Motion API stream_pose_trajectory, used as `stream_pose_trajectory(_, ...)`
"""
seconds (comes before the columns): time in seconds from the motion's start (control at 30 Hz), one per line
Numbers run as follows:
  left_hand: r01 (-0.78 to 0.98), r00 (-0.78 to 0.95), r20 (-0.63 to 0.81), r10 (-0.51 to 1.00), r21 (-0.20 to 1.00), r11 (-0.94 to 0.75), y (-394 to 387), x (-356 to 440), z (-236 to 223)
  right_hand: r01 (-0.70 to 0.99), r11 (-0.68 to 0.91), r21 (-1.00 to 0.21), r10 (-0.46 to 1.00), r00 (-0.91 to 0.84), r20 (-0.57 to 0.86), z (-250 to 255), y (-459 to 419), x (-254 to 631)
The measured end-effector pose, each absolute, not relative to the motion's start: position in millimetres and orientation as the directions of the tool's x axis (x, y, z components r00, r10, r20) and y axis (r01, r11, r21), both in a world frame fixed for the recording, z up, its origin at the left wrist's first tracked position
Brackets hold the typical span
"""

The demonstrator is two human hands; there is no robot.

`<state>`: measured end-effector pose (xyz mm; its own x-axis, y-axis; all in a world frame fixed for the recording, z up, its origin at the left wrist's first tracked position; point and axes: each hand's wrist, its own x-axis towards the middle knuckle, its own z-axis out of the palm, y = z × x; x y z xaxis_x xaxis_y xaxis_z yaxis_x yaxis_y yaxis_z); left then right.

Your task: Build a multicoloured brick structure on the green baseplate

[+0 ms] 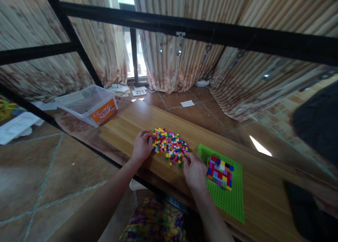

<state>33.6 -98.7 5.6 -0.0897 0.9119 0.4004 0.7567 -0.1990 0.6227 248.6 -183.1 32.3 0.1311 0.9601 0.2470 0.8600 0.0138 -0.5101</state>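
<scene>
A loose heap of small toy building bricks [170, 143] in many colours lies on the wooden tabletop [126, 119]. My left hand [143, 145] rests at the heap's left edge, its fingers curled in; whatever they may hold is hidden. At the right edge of the heap, my right hand [194, 167] has thumb and fingers drawn together near the bricks, and any piece between them is too small to make out. Just right of that hand is a green baseplate [225, 201], bearing a squarish multicoloured brick build [219, 172].
A clear plastic bin [76, 100] with an orange label stands at the table's far left end. A dark flat object [303, 206] lies at the right end. Black metal bars [158, 18] cross in front of striped curtains [179, 62]. Papers [187, 103] lie on the tiled floor.
</scene>
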Motion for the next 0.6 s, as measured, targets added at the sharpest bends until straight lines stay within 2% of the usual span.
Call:
stream_pose_trajectory(0.17,0.748,-0.095,0.402,0.911,0.632,-0.202,-98.4,33.6,4.4,0.902,-0.042,-0.430,0.975,0.132,0.181,28.5,-173.7,243.6)
stream_pose_trajectory(0.3,0.747,-0.098,0.393,0.914,0.636,-0.194,-98.9,34.1,5.0,0.894,-0.050,-0.446,0.978,0.134,0.159,25.2,-170.6,240.6)
stream_pose_trajectory(0.43,0.749,-0.094,0.390,0.916,0.633,-0.193,-99.1,34.1,5.8,0.848,-0.049,-0.527,0.974,0.157,0.162,22.7,-170.1,238.9)
stream_pose_trajectory(0.6,0.756,-0.086,0.388,0.918,0.625,-0.193,-98.7,33.5,6.5,0.675,0.030,-0.738,0.951,0.207,0.228,29.2,-176.3,246.4)
